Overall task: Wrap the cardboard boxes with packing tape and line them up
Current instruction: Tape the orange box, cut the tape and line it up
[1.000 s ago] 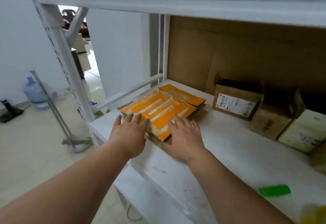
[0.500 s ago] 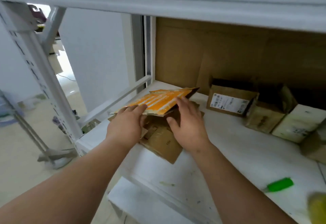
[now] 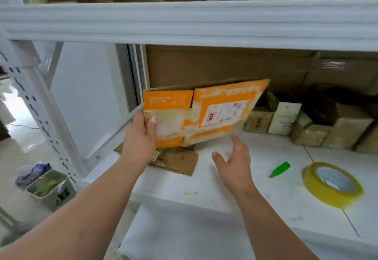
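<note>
Orange box (image 3: 201, 114) now upright, lifted

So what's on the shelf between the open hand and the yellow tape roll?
A green utility knife lies there on the white shelf, between the right hand and the tape roll, in the head view.

A: that flattened box (image 3: 201, 114) is bright orange with pale tape-worn patches and a white label.

B: yep, brown cardboard pile (image 3: 176, 160) under it, yellow tape roll (image 3: 332, 184), green cutter (image 3: 280, 169), white shelf (image 3: 235, 196), small boxes (image 3: 284, 118) are tan and off-white.
</note>
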`<action>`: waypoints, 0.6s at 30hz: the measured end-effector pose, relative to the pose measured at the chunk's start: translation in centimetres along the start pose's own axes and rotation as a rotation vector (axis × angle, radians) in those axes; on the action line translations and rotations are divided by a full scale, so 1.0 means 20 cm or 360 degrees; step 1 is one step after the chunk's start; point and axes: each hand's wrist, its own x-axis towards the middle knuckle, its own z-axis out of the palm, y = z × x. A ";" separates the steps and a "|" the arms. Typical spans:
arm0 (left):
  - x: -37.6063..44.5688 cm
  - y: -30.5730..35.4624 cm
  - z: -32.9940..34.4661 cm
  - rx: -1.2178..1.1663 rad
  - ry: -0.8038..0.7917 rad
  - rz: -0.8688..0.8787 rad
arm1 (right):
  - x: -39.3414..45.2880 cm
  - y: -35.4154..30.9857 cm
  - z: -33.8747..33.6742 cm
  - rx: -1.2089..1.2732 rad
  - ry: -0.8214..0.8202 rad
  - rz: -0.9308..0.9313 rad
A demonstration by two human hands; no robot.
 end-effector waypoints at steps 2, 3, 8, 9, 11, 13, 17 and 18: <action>-0.06 0.00 0.02 -0.0014 -0.0118 -0.0008 | -0.04 0.02 -0.11 0.0137 0.0261 0.0088; -0.10 -0.01 0.03 -0.0014 -0.0167 -0.0007 | -0.06 0.03 -0.16 0.0194 0.0386 0.0108; -0.22 -0.02 0.12 -0.0039 -0.0254 -0.0110 | -0.13 0.09 -0.43 0.0567 0.0552 0.0049; -0.24 -0.02 0.14 -0.0058 -0.0257 -0.0137 | -0.14 0.10 -0.47 0.0646 0.0490 0.0038; -0.27 0.00 0.18 -0.0113 -0.0269 -0.0203 | -0.15 0.14 -0.54 0.0723 0.0445 0.0020; -0.30 0.01 0.23 -0.0190 -0.0268 -0.0270 | -0.16 0.18 -0.60 0.0781 0.0429 0.0040; -0.38 0.10 0.39 -0.0518 -0.0287 -0.0436 | -0.19 0.27 -0.73 0.0804 0.0307 0.0049; -0.41 0.14 0.43 -0.0568 -0.0325 -0.0439 | -0.20 0.29 -0.75 0.0792 0.0260 0.0040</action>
